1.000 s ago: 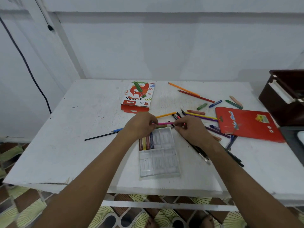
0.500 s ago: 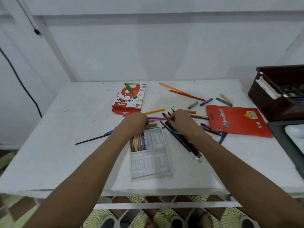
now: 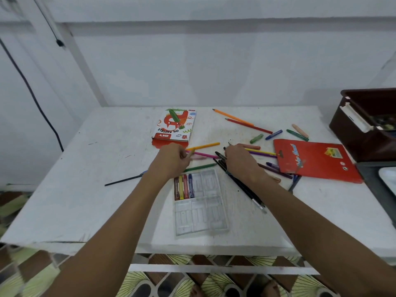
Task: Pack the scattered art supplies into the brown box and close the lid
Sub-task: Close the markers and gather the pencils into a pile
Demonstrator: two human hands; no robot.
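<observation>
left grip (image 3: 171, 159) pinches olive crayon (image 3: 190, 152); right grip (image 3: 240, 159) clamps black pens (image 3: 240, 183) beside tray (image 3: 205, 219).

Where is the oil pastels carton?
The red-and-white oil pastels carton lies flat at the white table's far middle, just beyond the left hand.

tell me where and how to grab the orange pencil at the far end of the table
Pinch the orange pencil at mid-shaft from above, thumb and forefinger across its width. It lies flat on the table, slanting with its tip toward the far left, and a red pencil lies close along its near side, so a top-down pinch at the far-left half, where the gap looks wider, seems safest.
</observation>
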